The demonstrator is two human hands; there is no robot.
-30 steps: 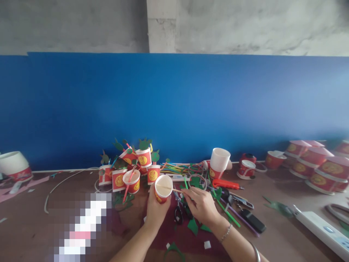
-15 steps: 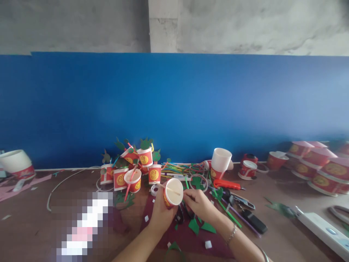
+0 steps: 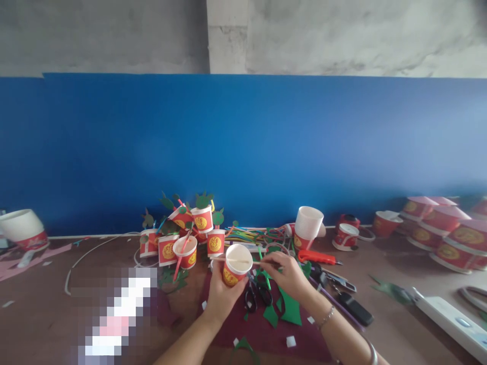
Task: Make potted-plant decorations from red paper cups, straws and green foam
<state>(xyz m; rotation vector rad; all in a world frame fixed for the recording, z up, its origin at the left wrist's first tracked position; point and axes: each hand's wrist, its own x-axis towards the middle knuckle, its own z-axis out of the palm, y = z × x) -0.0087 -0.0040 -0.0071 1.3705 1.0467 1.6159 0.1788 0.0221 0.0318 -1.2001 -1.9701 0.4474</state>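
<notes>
A red and white paper cup (image 3: 235, 276) with a yellow emblem is wrapped in the fingers of my left hand (image 3: 222, 296), its open mouth tilted toward me. A thin pale stick (image 3: 238, 261) crosses the cup's inside, and its ends show beyond both sides of the cup. At the cup's right, my right hand (image 3: 283, 274) is closed in a pinch on the stick's right end. Below my hands lie black-handled scissors (image 3: 251, 296) and green paper pieces (image 3: 291, 306) on a dark red sheet (image 3: 266, 339).
Several decorated cups (image 3: 186, 253) with straws and green cutouts stand behind on the left. Coloured straws (image 3: 247, 234), stacked cups (image 3: 309, 223), an orange glue gun (image 3: 317, 257) and a black key fob (image 3: 354, 307) lie toward the right. A white power strip (image 3: 452, 319) is farther right.
The cup has moved slightly left and tilted. The stick now sticks out past the cup's right side, with my right hand on that end. A green straw near my right hand has shifted.
</notes>
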